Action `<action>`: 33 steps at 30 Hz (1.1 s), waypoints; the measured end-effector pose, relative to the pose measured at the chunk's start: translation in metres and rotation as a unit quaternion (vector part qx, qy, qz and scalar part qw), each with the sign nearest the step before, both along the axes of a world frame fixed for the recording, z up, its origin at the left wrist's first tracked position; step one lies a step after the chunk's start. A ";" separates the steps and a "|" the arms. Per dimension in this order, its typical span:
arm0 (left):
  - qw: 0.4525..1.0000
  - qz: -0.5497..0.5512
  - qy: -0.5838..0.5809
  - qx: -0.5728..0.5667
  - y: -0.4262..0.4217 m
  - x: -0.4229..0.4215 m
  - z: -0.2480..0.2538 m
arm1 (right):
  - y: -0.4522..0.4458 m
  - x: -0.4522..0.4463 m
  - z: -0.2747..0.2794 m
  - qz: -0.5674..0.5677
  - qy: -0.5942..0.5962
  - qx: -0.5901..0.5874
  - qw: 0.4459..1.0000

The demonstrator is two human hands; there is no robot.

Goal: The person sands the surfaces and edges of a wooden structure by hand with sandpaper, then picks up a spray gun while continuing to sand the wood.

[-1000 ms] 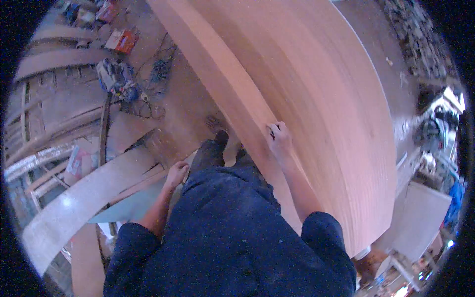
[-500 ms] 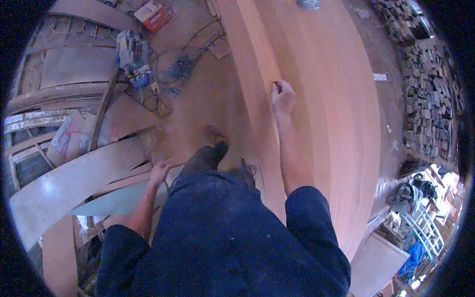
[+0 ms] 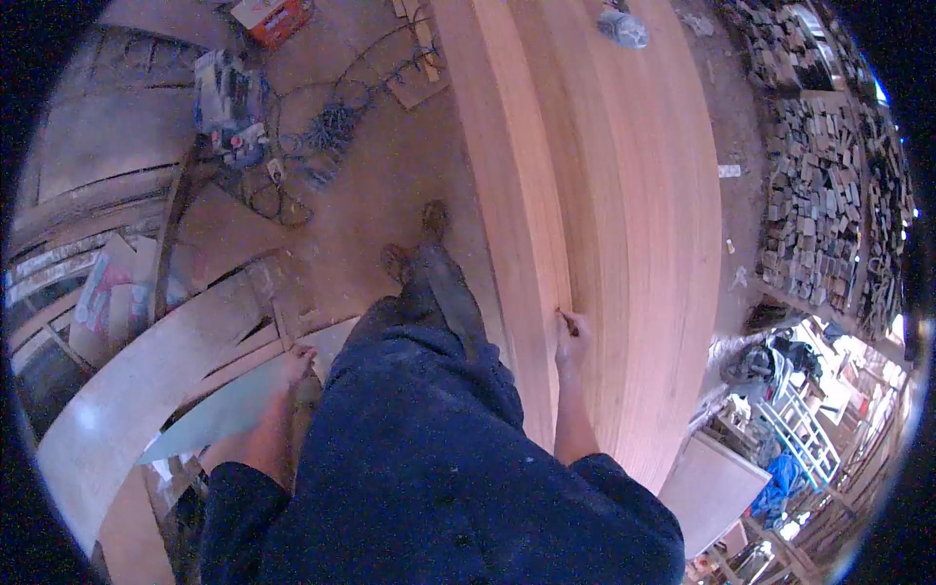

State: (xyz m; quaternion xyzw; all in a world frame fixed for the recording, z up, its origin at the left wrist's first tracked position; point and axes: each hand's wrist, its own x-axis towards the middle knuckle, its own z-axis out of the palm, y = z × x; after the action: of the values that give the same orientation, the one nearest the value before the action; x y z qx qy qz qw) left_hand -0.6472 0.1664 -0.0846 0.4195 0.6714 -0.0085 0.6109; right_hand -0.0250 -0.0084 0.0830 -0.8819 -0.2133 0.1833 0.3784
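A long reddish wooden panel (image 3: pixel 643 195) with a raised strip (image 3: pixel 534 146) along its left part lies to my right. My right hand (image 3: pixel 573 336) rests at the edge of that strip, thumb and fingers curled together in a pinch. Whatever is between those fingers, if anything, is too small to make out. Down at my left side hangs my left hand (image 3: pixel 301 364), its fingers loosely bent and apart, with nothing visible in them. It is nearest to a pale curved sheet (image 3: pixel 156 370) and a greenish glass-like piece (image 3: pixel 224 405).
A rounded clear object (image 3: pixel 622 29) sits at the panel's far end. On the floor to the left are a power tool (image 3: pixel 229 107), tangled cable (image 3: pixel 331 127) and a red box (image 3: pixel 278 21). Stacked wood offcuts (image 3: pixel 819 195) and a white metal frame (image 3: pixel 799 429) stand at right.
My right hand has come back towards me along the strip, still pinched. My feet and body have shifted forward along the panel. The left hand has dropped slightly lower in view.
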 end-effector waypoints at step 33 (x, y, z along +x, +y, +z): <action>0.988 0.071 0.097 0.092 0.278 0.211 0.157 | 0.850 0.213 -0.077 0.160 0.003 0.053 0.986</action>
State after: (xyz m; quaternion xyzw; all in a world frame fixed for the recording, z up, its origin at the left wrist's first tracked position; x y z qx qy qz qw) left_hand -0.4362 0.4445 0.0726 0.4229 0.7534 0.0560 0.5004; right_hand 0.1884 0.8413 0.0057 -0.8146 -0.3597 0.2323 0.3912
